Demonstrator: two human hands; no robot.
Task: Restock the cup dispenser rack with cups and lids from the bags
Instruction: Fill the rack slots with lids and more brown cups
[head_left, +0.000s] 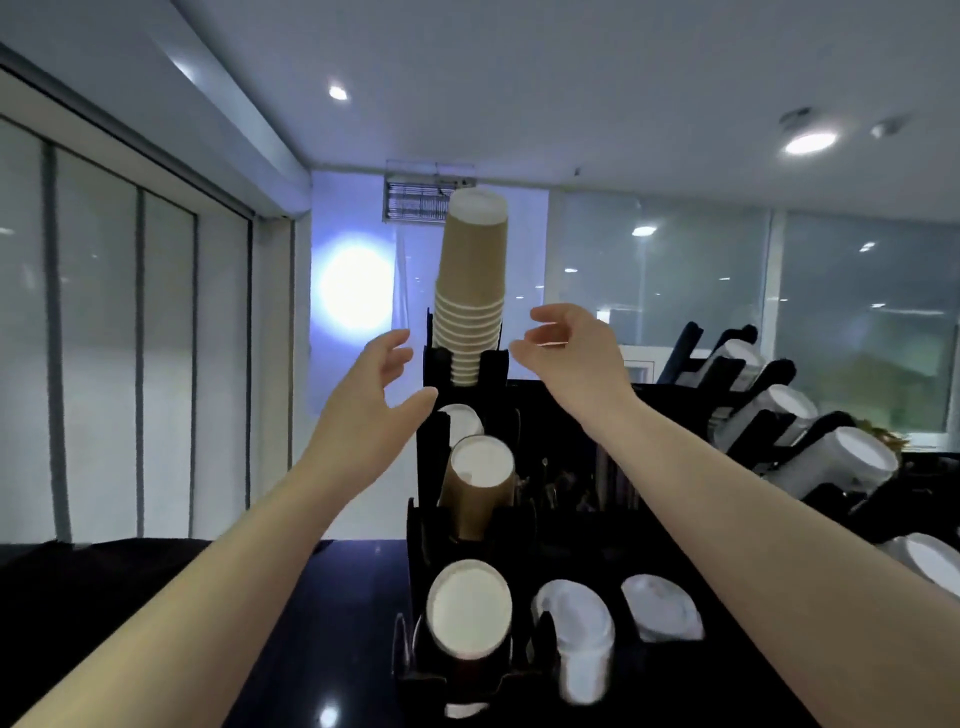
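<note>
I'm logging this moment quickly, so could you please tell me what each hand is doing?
Left hand: open, holding nothing, beside the cup stack.
Right hand: open, holding nothing, on the stack's other side.

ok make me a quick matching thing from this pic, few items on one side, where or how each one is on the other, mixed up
Things:
1. tall brown cup stack
2. left hand
3. right hand
4. white lids

Places or states:
A. lying in the rack's bottom row, right of the front cup slot
B. open, just left of the stack, not touching it
C. standing upside down in the rack's top slot
D. open, just right of the stack, holding nothing

Pairs: 1-C, 2-B, 3-D, 4-A
</note>
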